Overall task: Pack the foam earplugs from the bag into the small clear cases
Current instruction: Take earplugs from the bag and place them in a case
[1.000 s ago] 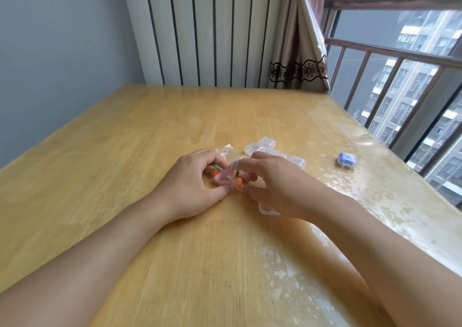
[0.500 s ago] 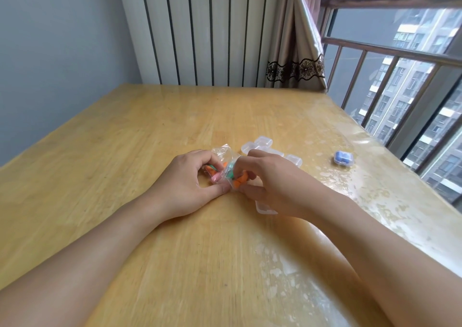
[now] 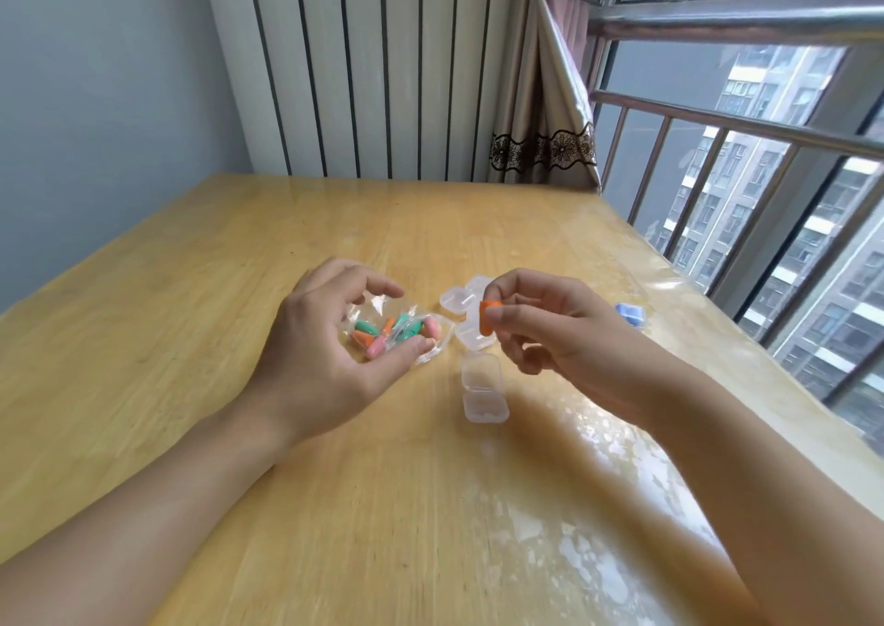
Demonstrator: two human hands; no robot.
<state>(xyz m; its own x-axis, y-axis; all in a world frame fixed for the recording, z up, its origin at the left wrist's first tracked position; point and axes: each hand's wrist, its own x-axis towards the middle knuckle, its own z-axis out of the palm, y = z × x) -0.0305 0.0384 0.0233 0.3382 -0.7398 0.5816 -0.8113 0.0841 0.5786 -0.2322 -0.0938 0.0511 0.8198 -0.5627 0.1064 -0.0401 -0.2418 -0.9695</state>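
So the table (image 3: 201,319) takes up most of the view, light wood with a shiny clear cover that glares on the window side. Everything else sits around the bag (image 3: 397,333), which lies near the middle of the table.

The left hand (image 3: 330,362) is curled round the bag from the near-left side, thumb tip pressing on its near edge and the fingers arched over the far side, so it's gripping the bag loosely rather than squeezing it. The right hand (image 3: 564,338) hovers just right of the bag, above the table, with thumb and forefinger pinching one orange earplug (image 3: 489,321); the other fingers are curled under.

The bag itself is clear crinkly plastic and still holds a bunch of earplugs (image 3: 382,336), green, pink and orange ones all jumbled together.

Cases: an open case (image 3: 482,386) sits to the near-right of the bag, hinged open flat, both halves showing, nothing in it as far as can be seen. A few more clear cases (image 3: 461,300) huddle just right of the bag and a bit farther back, partly hidden behind the right hand, so no exact count there. Well to the right of the bag, past the right hand, there's a blue case (image 3: 630,315), looks shut with something blue inside.
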